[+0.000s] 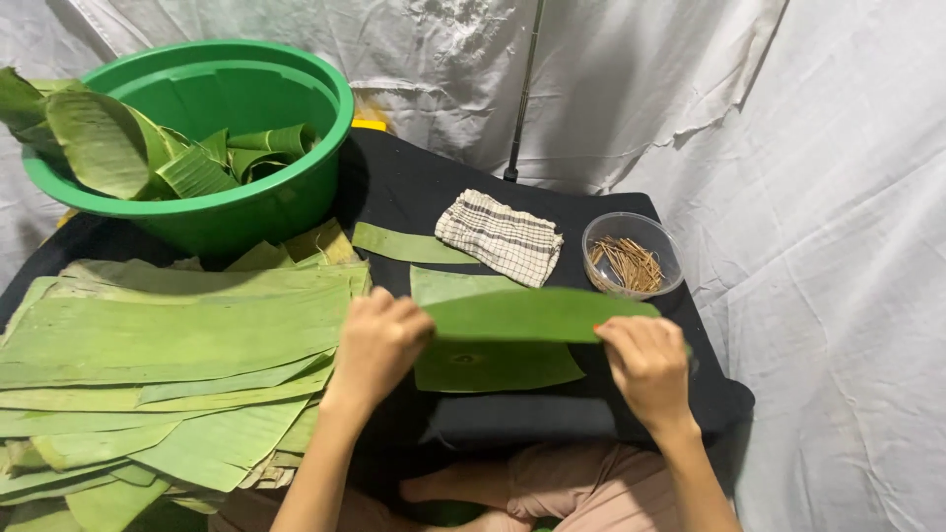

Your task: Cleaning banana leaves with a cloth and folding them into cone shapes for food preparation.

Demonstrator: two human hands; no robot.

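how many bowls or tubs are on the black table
2. A big round green plastic tub holding rolled banana leaves stands at the back left; a small clear plastic bowl of thin brown sticks sits at the back right, beside the checked cloth. None seems hidden.

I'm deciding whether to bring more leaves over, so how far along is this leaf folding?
Done: rolled leaf pieces already sit in the round green plastic basin. In hand: the left hand and right hand each grip an end of a long green banana-leaf strip, folding it over. Left: a thick stack of flat cut leaves lies beside the left hand, and thin brown sticks wait in a clear bowl.
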